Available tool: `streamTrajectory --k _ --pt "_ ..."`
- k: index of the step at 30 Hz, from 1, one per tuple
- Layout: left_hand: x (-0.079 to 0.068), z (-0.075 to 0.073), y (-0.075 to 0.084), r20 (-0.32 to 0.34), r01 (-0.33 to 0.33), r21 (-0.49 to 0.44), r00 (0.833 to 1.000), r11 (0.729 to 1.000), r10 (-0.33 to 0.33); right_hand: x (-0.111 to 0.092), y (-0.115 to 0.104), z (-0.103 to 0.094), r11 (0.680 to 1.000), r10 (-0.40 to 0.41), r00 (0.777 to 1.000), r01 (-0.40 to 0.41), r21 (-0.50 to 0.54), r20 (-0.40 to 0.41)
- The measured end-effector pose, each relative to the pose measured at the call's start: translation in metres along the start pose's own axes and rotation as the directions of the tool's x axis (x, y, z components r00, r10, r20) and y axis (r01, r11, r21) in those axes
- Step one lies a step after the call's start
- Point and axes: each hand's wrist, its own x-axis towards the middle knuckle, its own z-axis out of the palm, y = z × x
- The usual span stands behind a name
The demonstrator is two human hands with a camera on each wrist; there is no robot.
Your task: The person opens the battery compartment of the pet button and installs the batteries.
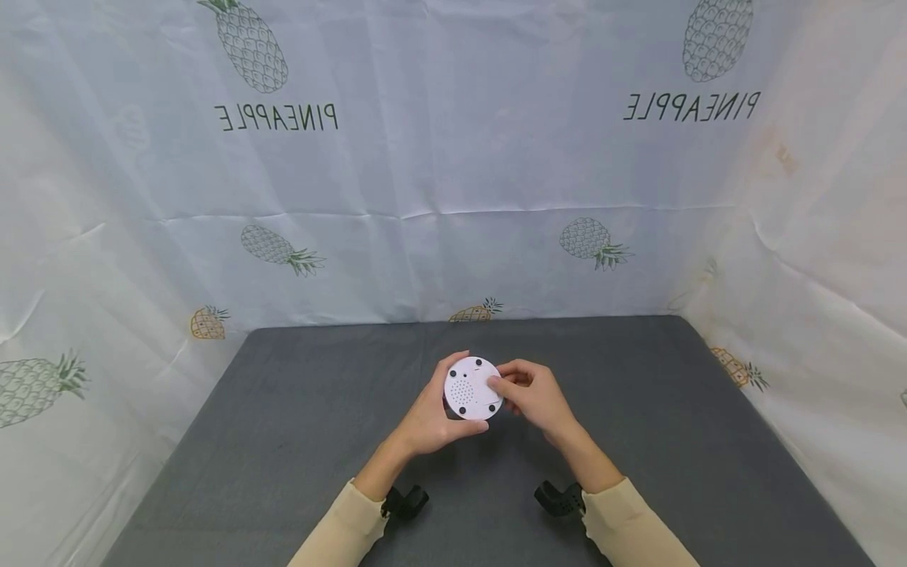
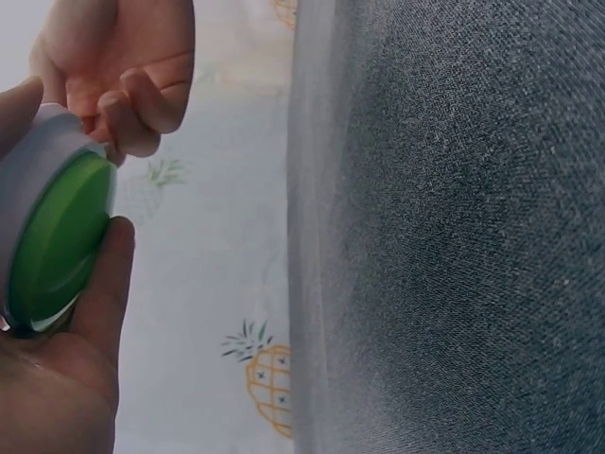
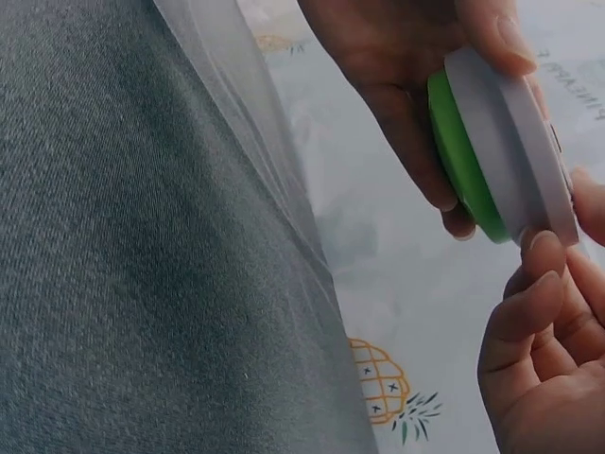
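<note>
Above the dark table, my left hand (image 1: 427,419) grips a round white-and-green buzzer button (image 1: 464,391) by its rim, thumb below and fingers behind. Its flat white underside faces the head camera, showing a patch of small speaker holes, several dark round feet and the thin line of a cover. My right hand (image 1: 542,400) pinches the right edge, with the thumb lying on the underside by that line and the fingers curled behind. In the left wrist view the green dome (image 2: 64,241) points away from me, close to the left fingers. The white base (image 3: 501,142) shows edge-on in the right wrist view.
A dark grey cloth covers the table (image 1: 283,441). White curtains (image 1: 439,157) printed with pineapples hang behind it and on both sides. Black wrist cameras (image 1: 407,502) sit at both cream sleeves, low over the table.
</note>
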Motion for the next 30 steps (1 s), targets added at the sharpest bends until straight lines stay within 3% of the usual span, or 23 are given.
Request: streamTrajectory --k 9,15,21,30 --pt "0.000 -0.001 0.000 0.008 0.000 -0.013 1.000 1.000 0.000 0.000 -0.002 0.000 1.000 0.000 1.000 0.000 0.015 0.010" --pt "0.000 -0.002 0.000 0.019 -0.014 -0.030 1.000 0.999 0.014 0.000 -0.003 -0.003 0.999 0.031 0.994 -0.028 -0.027 0.101" --pt "0.000 -0.003 -0.001 0.068 0.029 -0.037 0.997 0.999 -0.026 -0.002 -0.004 -0.007 0.998 0.040 0.980 -0.029 -0.059 0.192" --pt "0.002 -0.006 -0.005 0.142 0.091 0.057 0.985 0.994 -0.098 0.001 -0.001 -0.011 0.996 0.078 0.972 -0.070 -0.046 0.220"
